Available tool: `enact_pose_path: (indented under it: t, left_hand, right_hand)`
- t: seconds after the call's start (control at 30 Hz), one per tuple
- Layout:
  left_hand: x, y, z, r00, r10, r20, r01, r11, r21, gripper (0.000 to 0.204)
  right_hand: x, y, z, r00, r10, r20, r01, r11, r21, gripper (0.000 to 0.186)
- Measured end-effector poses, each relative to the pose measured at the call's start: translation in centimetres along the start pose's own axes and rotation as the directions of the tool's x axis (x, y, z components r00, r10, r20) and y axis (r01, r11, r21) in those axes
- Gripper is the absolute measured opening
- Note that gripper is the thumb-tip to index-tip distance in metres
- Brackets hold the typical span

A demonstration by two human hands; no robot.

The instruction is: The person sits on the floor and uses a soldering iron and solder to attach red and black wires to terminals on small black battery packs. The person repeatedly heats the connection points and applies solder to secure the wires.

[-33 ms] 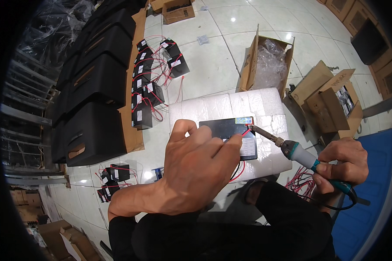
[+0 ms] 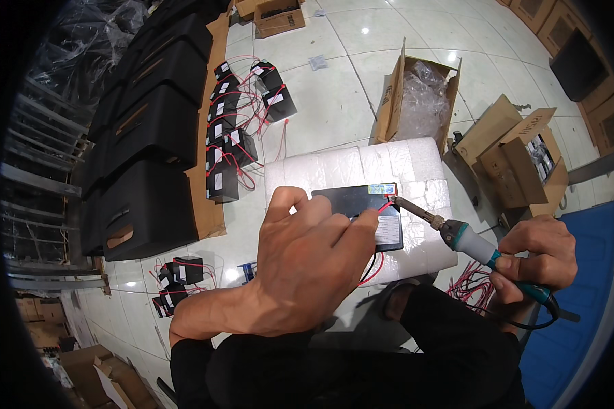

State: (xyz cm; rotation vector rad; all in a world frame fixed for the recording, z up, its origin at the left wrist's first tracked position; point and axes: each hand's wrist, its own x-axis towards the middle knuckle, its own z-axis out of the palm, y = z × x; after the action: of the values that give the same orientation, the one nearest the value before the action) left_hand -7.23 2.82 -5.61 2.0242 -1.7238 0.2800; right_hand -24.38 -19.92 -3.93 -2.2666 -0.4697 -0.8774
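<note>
A black battery (image 2: pixel 340 200) with a white label lies on a white foam block (image 2: pixel 426 163) in front of me. My left hand (image 2: pixel 314 262) reaches over it, fingers closed on a red wire (image 2: pixel 385 207) whose end meets the terminal (image 2: pixel 391 198) at the battery's far right corner. In my right hand (image 2: pixel 537 255) is a soldering iron (image 2: pixel 471 244) with a teal and white handle, its tip at that same terminal. The left hand covers part of the battery. A red and a black wire loop out below its near edge.
Several wired batteries (image 2: pixel 220 184) stand on the tiled floor to the left, beside large black cases (image 2: pixel 150 211). More small batteries (image 2: pixel 187 270) lie nearer. An open carton (image 2: pixel 389 102) with plastic wrap, another carton (image 2: pixel 505 170), red wires (image 2: pixel 472 285) and a blue panel (image 2: pixel 573 273) are right.
</note>
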Motion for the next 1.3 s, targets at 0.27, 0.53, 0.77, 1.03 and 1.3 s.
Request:
enact_pose_path:
  t: [0.27, 0.53, 0.77, 1.03, 1.3]
  left_hand:
    - [0.6, -0.5, 0.3, 1.000, -0.003, -0.030, 0.004, 1.000, 0.020, 0.021]
    - [0.4, -0.4, -0.1, 0.999, 0.018, 0.045, -0.018, 1.000, 0.000, 0.026]
    - [0.5, -0.3, 0.1, 0.999, 0.019, 0.045, -0.019, 1.000, 0.007, 0.027]
    - [0.5, -0.4, 0.1, 0.998, 0.008, 0.067, -0.008, 1.000, -0.012, 0.030]
    - [0.4, -0.4, 0.3, 0.999, 0.012, 0.047, -0.012, 1.000, -0.005, 0.029]
  right_hand:
    - [0.5, 0.7, -0.2, 0.999, -0.024, 0.041, 0.023, 1.000, 0.017, 0.022]
    - [0.3, 0.8, -0.4, 0.998, -0.039, 0.057, 0.037, 0.999, 0.029, 0.023]
    - [0.3, 1.1, -0.4, 0.996, -0.059, 0.060, 0.057, 0.998, 0.040, 0.022]
    - [0.3, 1.1, -0.5, 0.995, -0.069, 0.065, 0.068, 0.997, 0.027, 0.022]
    - [0.1, 1.3, -0.4, 0.993, -0.104, 0.057, 0.103, 0.994, 0.021, 0.020]
